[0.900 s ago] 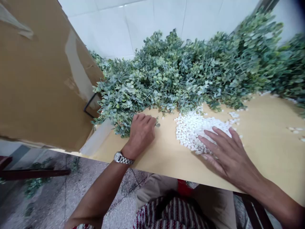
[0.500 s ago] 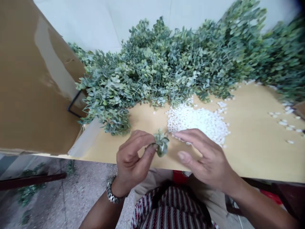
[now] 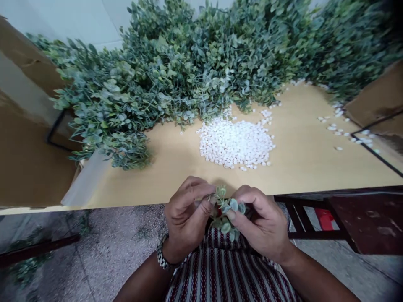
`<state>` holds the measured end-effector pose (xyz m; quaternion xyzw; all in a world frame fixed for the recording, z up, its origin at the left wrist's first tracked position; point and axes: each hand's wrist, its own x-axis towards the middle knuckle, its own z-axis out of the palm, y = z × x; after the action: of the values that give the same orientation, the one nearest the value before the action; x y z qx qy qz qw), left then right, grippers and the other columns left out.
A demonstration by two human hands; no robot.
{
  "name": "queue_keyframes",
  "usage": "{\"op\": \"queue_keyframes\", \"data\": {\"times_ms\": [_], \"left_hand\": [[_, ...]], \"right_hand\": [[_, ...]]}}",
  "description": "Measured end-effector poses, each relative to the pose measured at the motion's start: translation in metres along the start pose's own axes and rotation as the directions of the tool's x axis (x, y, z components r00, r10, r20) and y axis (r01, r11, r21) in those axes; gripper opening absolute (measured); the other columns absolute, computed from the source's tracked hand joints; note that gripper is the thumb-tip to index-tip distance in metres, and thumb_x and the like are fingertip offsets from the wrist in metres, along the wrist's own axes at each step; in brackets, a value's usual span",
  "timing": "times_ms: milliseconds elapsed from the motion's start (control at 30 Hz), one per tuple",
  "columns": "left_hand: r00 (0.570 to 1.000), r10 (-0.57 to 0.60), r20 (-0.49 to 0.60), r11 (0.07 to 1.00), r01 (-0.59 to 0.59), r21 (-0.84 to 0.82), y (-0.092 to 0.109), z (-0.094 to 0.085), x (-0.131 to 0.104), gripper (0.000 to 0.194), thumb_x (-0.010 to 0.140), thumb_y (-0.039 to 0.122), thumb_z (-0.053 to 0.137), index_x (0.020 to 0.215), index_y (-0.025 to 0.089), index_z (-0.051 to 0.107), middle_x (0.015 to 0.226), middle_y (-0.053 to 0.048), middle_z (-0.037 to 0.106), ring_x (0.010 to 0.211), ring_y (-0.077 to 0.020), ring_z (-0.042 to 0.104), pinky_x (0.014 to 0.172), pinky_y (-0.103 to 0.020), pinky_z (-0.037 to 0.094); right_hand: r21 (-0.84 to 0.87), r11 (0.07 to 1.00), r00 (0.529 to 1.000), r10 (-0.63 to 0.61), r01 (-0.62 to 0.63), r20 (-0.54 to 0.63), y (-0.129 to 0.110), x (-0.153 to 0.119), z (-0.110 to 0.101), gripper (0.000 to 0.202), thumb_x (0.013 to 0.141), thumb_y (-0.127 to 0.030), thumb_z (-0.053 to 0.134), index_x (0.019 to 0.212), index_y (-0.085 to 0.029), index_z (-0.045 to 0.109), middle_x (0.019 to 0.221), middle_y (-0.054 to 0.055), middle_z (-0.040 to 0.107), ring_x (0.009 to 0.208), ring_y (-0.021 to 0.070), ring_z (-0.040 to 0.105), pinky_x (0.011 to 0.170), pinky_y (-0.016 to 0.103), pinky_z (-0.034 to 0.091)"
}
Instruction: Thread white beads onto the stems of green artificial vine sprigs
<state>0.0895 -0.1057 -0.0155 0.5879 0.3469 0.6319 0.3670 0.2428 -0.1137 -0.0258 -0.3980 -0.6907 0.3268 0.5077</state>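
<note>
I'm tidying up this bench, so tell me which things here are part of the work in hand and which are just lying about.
In hand:
- leafy sprig, pinched between left hand and right hand
- heap of white beads
- pile of green sprigs

Lying about:
- stray beads
- cardboard box
- wooden stool

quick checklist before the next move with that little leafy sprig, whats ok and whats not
1. Sprig held: ok. The left hand and right hand both pinch the leafy sprig.
2. Sprig clear of the table: ok. It is held at the near edge of the table, above the lap.
3. White pieces within sight: ok. The pile of white pieces lies on the table just beyond the hands.
4. White piece in the fingers: cannot tell, the fingers hide it.
5. More sprigs ready: ok. The heap of greenery covers the far side of the table.
</note>
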Motion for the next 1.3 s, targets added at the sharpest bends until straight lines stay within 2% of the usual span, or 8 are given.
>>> {"op": "queue_keyframes", "data": {"times_ms": [67, 133, 200, 333, 433, 633, 1033, 1300], "left_hand": [[1.0, -0.017, 0.024, 1.0, 0.017, -0.001, 0.001, 0.007, -0.004, 0.023, 0.076, 0.007, 0.065, 0.094, 0.02, 0.071, 0.081, -0.003, 0.064, 0.077, -0.0132, 0.059, 0.065, -0.023, 0.049], [0.978, -0.201, 0.063, 0.973, 0.207, -0.102, 0.001, 0.016, -0.008, 0.021, 0.079, 0.01, 0.064, 0.097, 0.02, 0.068, 0.079, -0.002, 0.065, 0.071, -0.0118, 0.06, 0.063, -0.022, 0.05], [0.903, -0.408, 0.139, 0.867, 0.43, -0.252, 0.0, 0.026, -0.011, 0.02, 0.08, 0.019, 0.065, 0.1, 0.019, 0.064, 0.077, -0.003, 0.066, 0.067, -0.0121, 0.061, 0.064, -0.024, 0.052], [0.772, -0.589, 0.236, 0.674, 0.632, -0.383, -0.004, 0.041, -0.012, 0.024, 0.074, 0.03, 0.072, 0.093, 0.018, 0.062, 0.082, -0.003, 0.065, 0.068, -0.0117, 0.06, 0.066, -0.024, 0.051], [0.739, -0.619, 0.265, 0.659, 0.673, -0.337, -0.007, 0.045, -0.01, 0.02, 0.071, 0.029, 0.074, 0.085, 0.017, 0.066, 0.085, -0.003, 0.063, 0.073, -0.0107, 0.058, 0.069, -0.021, 0.049], [0.792, -0.568, 0.221, 0.731, 0.61, -0.305, -0.009, 0.048, -0.009, 0.005, 0.074, 0.019, 0.071, 0.079, 0.018, 0.072, 0.08, -0.001, 0.063, 0.074, -0.0088, 0.056, 0.068, -0.016, 0.046], [0.801, -0.577, 0.158, 0.765, 0.598, -0.237, -0.009, 0.04, -0.003, 0.013, 0.084, 0.022, 0.061, 0.08, 0.019, 0.073, 0.076, -0.002, 0.07, 0.074, -0.0109, 0.062, 0.073, -0.019, 0.049], [0.871, -0.469, 0.148, 0.879, 0.477, -0.019, -0.013, 0.026, 0.001, 0.013, 0.085, 0.017, 0.058, 0.085, 0.019, 0.072, 0.062, 0.002, 0.057, 0.052, -0.0058, 0.05, 0.049, -0.015, 0.04]], "right_hand": [[-0.013, 0.999, 0.997, 0.052, -0.053, -0.063, 0.004, -0.01, -0.005, 0.013, 0.081, -0.015, 0.061, 0.08, -0.022, 0.05, 0.062, -0.005, 0.049, 0.051, 0.0086, 0.047, 0.046, 0.021, 0.04], [-0.023, 0.995, 0.987, 0.095, -0.099, -0.129, 0.009, -0.017, -0.01, 0.013, 0.081, -0.016, 0.061, 0.077, -0.022, 0.051, 0.059, -0.006, 0.049, 0.049, 0.0079, 0.047, 0.045, 0.02, 0.04], [-0.065, 0.993, 0.975, 0.084, -0.099, -0.204, 0.014, -0.023, -0.014, 0.013, 0.08, -0.014, 0.062, 0.076, -0.021, 0.051, 0.059, -0.006, 0.051, 0.049, 0.0075, 0.048, 0.045, 0.019, 0.041], [-0.189, 0.981, 0.958, -0.089, 0.038, -0.271, 0.023, -0.032, -0.022, 0.015, 0.078, -0.008, 0.062, 0.084, -0.02, 0.055, 0.064, -0.003, 0.059, 0.054, 0.0091, 0.055, 0.05, 0.02, 0.045], [-0.334, 0.928, 0.953, -0.237, 0.164, -0.189, 0.026, -0.035, -0.025, 0.017, 0.079, -0.006, 0.06, 0.089, -0.019, 0.057, 0.062, -0.001, 0.059, 0.054, 0.0106, 0.055, 0.049, 0.023, 0.045], [-0.556, 0.791, 0.953, -0.302, 0.257, 0.011, 0.031, -0.037, -0.023, 0.005, 0.085, -0.012, 0.055, 0.085, -0.016, 0.057, 0.061, 0.002, 0.059, 0.052, 0.0121, 0.053, 0.048, 0.025, 0.044], [-0.444, 0.832, 0.94, -0.333, 0.332, 0.078, 0.03, -0.027, -0.018, 0.022, 0.087, -0.026, 0.053, 0.101, -0.011, 0.06, 0.081, 0.011, 0.067, 0.075, 0.0202, 0.065, 0.064, 0.033, 0.057], [-0.344, 0.896, 0.942, -0.326, 0.282, -0.076, 0.026, -0.001, -0.05, 0.016, 0.083, -0.01, 0.051, 0.093, -0.015, 0.063, 0.075, 0.006, 0.065, 0.066, 0.0141, 0.061, 0.05, 0.025, 0.051]]}}
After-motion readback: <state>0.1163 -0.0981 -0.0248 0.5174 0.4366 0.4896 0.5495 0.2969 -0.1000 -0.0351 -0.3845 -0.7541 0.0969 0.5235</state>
